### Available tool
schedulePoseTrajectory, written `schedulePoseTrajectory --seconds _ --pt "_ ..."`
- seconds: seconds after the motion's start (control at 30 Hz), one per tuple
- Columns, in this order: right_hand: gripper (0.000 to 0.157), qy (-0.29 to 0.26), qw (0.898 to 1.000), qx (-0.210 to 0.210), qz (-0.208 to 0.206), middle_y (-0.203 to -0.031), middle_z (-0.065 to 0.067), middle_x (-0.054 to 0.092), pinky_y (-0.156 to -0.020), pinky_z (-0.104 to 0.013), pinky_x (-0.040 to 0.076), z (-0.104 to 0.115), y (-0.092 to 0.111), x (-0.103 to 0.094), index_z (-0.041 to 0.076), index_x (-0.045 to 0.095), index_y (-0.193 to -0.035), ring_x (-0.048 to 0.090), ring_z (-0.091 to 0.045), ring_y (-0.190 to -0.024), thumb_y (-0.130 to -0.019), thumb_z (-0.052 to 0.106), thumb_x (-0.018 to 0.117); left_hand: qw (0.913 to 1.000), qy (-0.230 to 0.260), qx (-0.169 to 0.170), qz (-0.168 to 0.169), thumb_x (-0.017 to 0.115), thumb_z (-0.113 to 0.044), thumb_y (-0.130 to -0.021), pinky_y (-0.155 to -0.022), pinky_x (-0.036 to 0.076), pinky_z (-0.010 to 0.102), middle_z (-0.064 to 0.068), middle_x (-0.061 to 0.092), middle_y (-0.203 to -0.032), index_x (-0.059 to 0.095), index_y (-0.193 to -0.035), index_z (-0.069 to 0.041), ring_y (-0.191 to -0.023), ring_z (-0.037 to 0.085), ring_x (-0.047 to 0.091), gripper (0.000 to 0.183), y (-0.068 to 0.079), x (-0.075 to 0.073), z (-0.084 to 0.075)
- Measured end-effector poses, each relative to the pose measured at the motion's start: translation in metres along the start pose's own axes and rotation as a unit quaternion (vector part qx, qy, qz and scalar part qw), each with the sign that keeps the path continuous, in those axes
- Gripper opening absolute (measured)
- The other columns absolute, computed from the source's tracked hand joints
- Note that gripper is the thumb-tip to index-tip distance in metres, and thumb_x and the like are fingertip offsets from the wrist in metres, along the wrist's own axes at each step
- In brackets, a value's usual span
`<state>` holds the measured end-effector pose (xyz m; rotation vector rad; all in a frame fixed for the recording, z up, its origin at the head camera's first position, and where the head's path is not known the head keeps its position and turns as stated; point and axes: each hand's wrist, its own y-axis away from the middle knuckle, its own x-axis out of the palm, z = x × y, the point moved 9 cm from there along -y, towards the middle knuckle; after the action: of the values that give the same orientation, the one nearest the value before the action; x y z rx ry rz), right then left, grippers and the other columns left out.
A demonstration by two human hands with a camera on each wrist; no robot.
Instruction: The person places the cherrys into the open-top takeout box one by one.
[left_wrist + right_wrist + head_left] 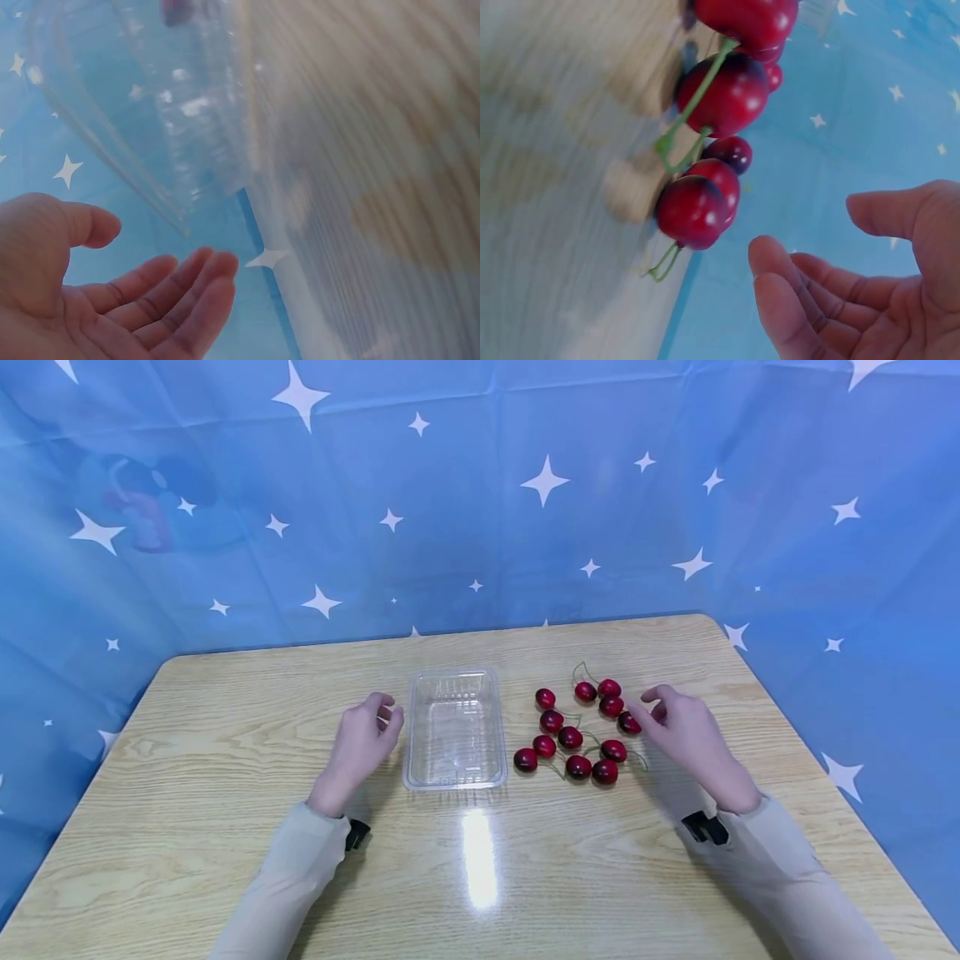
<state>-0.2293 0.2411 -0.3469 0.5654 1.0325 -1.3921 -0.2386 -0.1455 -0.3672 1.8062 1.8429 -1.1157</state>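
Observation:
A clear plastic container (pixel 456 727) stands on the table between my hands, with nothing inside it in the head view. My left hand (pixel 365 732) is just left of its rim, fingers loosely bent and holding nothing. In the left wrist view, a gap shows between the fingertips (pixel 217 262) and the container (pixel 187 112). Several dark red cherries (pixel 571 737) with green stems lie scattered to the container's right. Beside the rightmost cherry (pixel 628 722) is my right hand (pixel 686 735), thumb and fingers apart. Cherries (pixel 724 94) also show in the right wrist view, away from that hand's fingers.
The wooden table (pixel 210 793) has rounded far corners. Behind it hangs a blue cloth (pixel 480 502) with white stars. A bright light reflection (pixel 480 860) lies on the tabletop in front of the container. Black wrist bands (pixel 705 828) show at both sleeves.

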Motion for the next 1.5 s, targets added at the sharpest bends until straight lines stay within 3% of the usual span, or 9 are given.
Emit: schedulePoseTrajectory --seconds 0.13,0.33,0.57,0.8,0.9,1.13,1.5 --pt "0.034 -0.001 1.0 0.013 0.016 -0.068 -0.009 0.061 -0.047 -0.028 0.041 -0.008 0.006 0.002 -0.009 0.059 -0.102 0.049 -0.014 -0.052 -0.094 0.024 0.056 0.9979 0.056 -0.028 0.019 0.056 -0.011 -0.091 -0.054 0.052 0.029 0.014 0.064 -0.077 0.06 -0.101 0.008 -0.064 0.021 0.062 0.022 -0.001 0.005 0.003" --pt "0.03 -0.001 0.999 0.031 0.042 -0.065 -0.006 0.06 -0.046 -0.027 0.04 -0.018 0.013 0.005 -0.007 0.06 -0.097 0.049 -0.014 -0.053 -0.094 0.022 0.055 0.9931 0.074 -0.079 0.043 0.058 -0.014 -0.09 -0.059 0.048 0.026 0.011 0.062 -0.078 0.06 -0.097 0.003 -0.068 0.02 0.059 0.018 -0.001 0.011 0.009" --pt "0.023 0.007 0.998 0.027 0.061 -0.055 0.0 0.052 -0.045 -0.026 0.037 -0.022 0.018 0.009 -0.002 0.063 -0.085 0.043 -0.013 -0.047 -0.093 0.018 0.056 0.9834 0.121 -0.107 0.083 0.058 -0.014 -0.091 -0.053 0.049 0.025 0.009 0.059 -0.075 0.058 -0.097 0.005 -0.063 0.021 0.059 0.02 0.0 0.019 0.011" --pt "0.021 -0.004 0.994 0.027 0.108 -0.055 0.002 0.052 -0.044 -0.025 0.038 -0.025 0.024 0.025 -0.001 0.064 -0.08 0.044 -0.012 -0.047 -0.092 0.013 0.054 0.9697 0.167 -0.143 0.107 0.057 -0.014 -0.092 -0.06 0.056 0.039 0.009 0.059 -0.07 0.056 -0.101 0.006 -0.064 0.029 0.062 0.021 0.003 0.026 0.017" --pt "0.023 -0.008 0.992 0.034 0.12 -0.053 0.003 0.049 -0.044 -0.025 0.036 -0.026 0.027 0.028 0.001 0.065 -0.076 0.042 -0.012 -0.046 -0.092 0.014 0.055 0.9643 0.175 -0.162 0.115 0.056 -0.012 -0.092 -0.06 0.057 0.037 0.009 0.059 -0.071 0.056 -0.101 0.005 -0.061 0.022 0.061 0.02 0.003 0.03 0.02" --pt "0.029 -0.008 0.989 0.04 0.14 -0.049 0.005 0.046 -0.043 -0.025 0.036 -0.028 0.032 0.032 0.007 0.06 -0.066 0.042 -0.01 -0.043 -0.093 0.018 0.055 0.9414 0.223 -0.219 0.127 0.053 -0.009 -0.093 -0.059 0.056 0.028 0.01 0.059 -0.074 0.054 -0.102 0.006 -0.061 0.013 0.06 0.018 0.006 0.039 0.027" --pt "0.035 -0.036 0.98 0.06 0.186 -0.047 0.005 0.045 -0.04 -0.025 0.036 -0.034 0.036 0.043 0.008 0.055 -0.063 0.043 -0.012 -0.041 -0.095 0.022 0.054 0.9188 0.282 -0.241 0.136 0.051 -0.005 -0.092 -0.055 0.054 0.023 0.007 0.058 -0.07 0.052 -0.101 0.008 -0.056 0.011 0.058 0.015 0.007 0.043 0.029"
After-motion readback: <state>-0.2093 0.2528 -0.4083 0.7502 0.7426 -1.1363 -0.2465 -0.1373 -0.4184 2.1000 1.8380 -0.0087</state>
